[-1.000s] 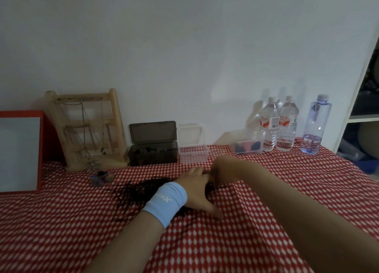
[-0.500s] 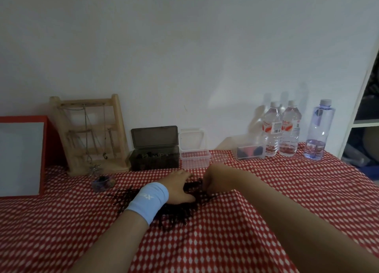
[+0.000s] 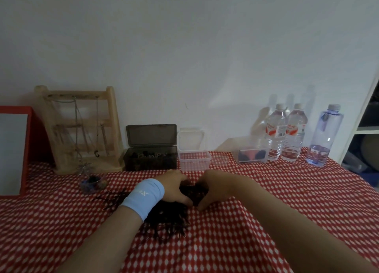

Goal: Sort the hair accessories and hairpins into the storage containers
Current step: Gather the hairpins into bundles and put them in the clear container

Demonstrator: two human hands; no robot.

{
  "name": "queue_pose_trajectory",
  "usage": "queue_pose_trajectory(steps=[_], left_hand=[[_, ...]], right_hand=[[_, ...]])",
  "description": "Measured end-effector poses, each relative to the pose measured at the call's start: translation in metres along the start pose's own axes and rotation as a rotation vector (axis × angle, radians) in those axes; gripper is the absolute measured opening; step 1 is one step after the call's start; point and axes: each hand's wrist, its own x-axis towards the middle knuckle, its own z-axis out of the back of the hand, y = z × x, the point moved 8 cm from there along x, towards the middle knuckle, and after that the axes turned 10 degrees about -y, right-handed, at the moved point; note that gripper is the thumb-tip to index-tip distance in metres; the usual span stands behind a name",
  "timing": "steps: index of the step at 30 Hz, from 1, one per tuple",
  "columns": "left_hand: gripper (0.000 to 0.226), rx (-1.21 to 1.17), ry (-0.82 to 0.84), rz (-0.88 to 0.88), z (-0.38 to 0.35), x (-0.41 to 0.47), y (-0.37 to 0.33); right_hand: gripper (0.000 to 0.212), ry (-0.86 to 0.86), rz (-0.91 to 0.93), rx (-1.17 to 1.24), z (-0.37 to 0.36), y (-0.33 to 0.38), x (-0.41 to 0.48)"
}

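Observation:
A heap of dark hairpins [image 3: 168,217] lies on the red-and-white checked cloth at the table's middle. My left hand [image 3: 174,187], with a light blue wristband, and my right hand [image 3: 211,185] curl round a clump of the hairpins between them, thumbs nearly meeting at the front. Behind the hands stand a dark grey box [image 3: 150,157] with its lid up and small items inside, and a clear box [image 3: 193,158], also open. A small clear lidded box [image 3: 253,154] holds dark and pink accessories.
A wooden jewellery rack [image 3: 82,129] with hanging chains stands at the back left, beside a red-framed board [image 3: 14,149]. A small cup of hair ties [image 3: 92,183] sits in front of the rack. Three water bottles [image 3: 295,132] line the back right. A white shelf is at the right edge.
Both hands have drawn together over the hairpin heap and now cup a clump between them; earlier the left hand lay flatter on the pile.

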Motion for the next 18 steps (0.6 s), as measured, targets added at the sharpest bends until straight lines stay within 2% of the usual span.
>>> queue_pose_trajectory(steps=[4, 10, 16, 18], left_hand=[[0.063, -0.037, 0.033, 0.035, 0.000, 0.006, 0.006], [0.034, -0.082, 0.042, 0.029, -0.001, 0.013, 0.016], [0.054, -0.022, -0.012, 0.015, 0.006, 0.007, 0.016], [0.048, -0.040, 0.005, -0.043, 0.004, 0.005, 0.011]], right_hand=[[0.054, -0.023, 0.036, 0.004, 0.003, 0.005, 0.008], [0.050, -0.037, 0.062, -0.016, 0.008, 0.009, 0.010], [0.055, 0.040, -0.008, 0.061, 0.005, 0.009, 0.004], [0.055, 0.023, 0.007, -0.003, 0.000, 0.014, 0.006]])
